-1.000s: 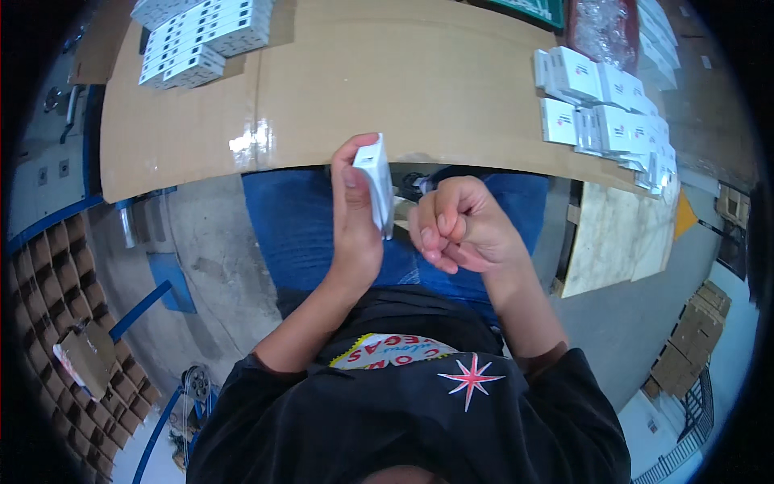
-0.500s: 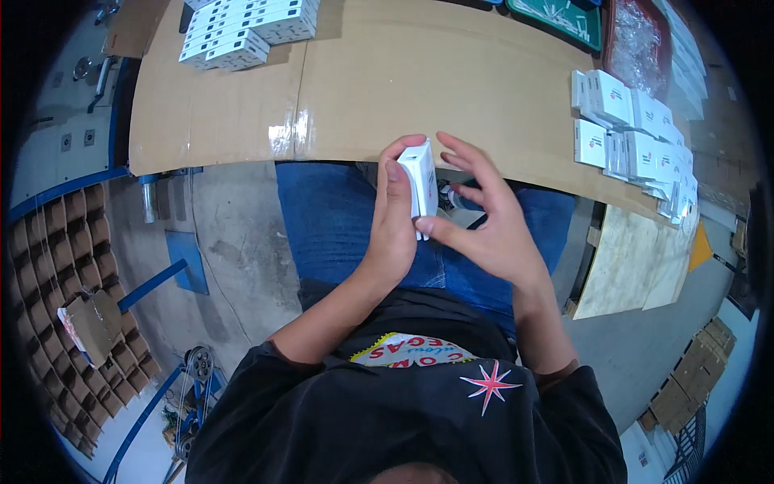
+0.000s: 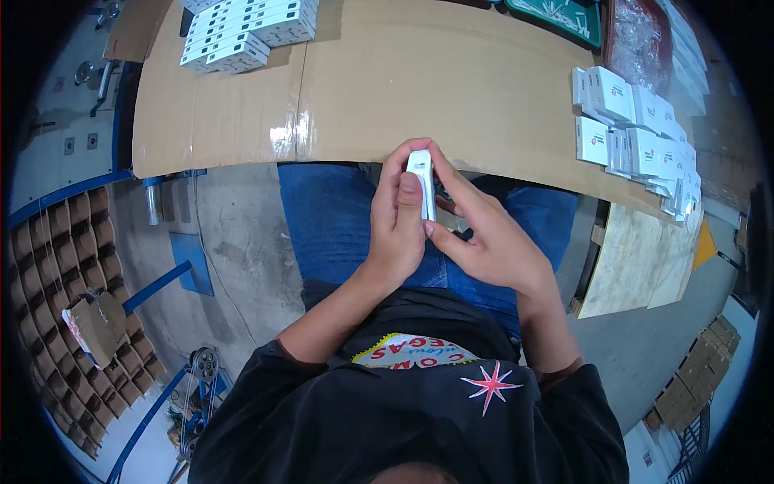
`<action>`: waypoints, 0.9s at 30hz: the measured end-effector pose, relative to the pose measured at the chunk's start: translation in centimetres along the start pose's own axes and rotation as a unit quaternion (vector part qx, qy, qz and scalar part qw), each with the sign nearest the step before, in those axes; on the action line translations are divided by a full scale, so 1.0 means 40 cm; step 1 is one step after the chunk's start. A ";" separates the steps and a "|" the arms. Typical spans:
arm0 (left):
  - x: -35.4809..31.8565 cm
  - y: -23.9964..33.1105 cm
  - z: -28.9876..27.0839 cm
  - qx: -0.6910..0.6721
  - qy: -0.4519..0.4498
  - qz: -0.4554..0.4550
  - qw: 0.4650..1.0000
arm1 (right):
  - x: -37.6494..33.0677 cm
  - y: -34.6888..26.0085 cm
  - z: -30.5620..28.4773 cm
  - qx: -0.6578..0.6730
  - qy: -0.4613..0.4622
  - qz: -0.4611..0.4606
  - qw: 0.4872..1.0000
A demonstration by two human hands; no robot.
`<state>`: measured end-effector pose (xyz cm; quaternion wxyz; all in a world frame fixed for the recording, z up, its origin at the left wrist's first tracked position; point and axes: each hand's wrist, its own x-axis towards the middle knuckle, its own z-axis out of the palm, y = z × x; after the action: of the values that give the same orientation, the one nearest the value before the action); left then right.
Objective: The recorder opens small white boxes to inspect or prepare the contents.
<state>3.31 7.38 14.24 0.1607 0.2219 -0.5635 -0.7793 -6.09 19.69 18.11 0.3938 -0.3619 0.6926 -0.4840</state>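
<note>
indoors, cardboard-covered table (image 3: 451, 89), grey concrete floor (image 3: 234, 250)

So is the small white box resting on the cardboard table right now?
No, the small white box is held up between the left hand and right hand, above the lap, off the cardboard table.

White small box (image 3: 422, 182), brown cardboard tabletop (image 3: 451, 89), blue jeans (image 3: 330, 218).

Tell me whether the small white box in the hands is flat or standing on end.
On end: the small white box shows its narrow edge, pinched between left hand and right hand.
</note>
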 end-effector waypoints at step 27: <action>0.001 -0.031 -0.004 0.036 -0.029 0.007 0.999 | -0.018 0.016 0.029 -0.144 0.061 -0.022 0.987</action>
<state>3.37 7.62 13.01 0.1422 0.2009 -0.5972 -0.7634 -4.83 20.05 17.39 0.2835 -0.4001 0.7697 -0.4089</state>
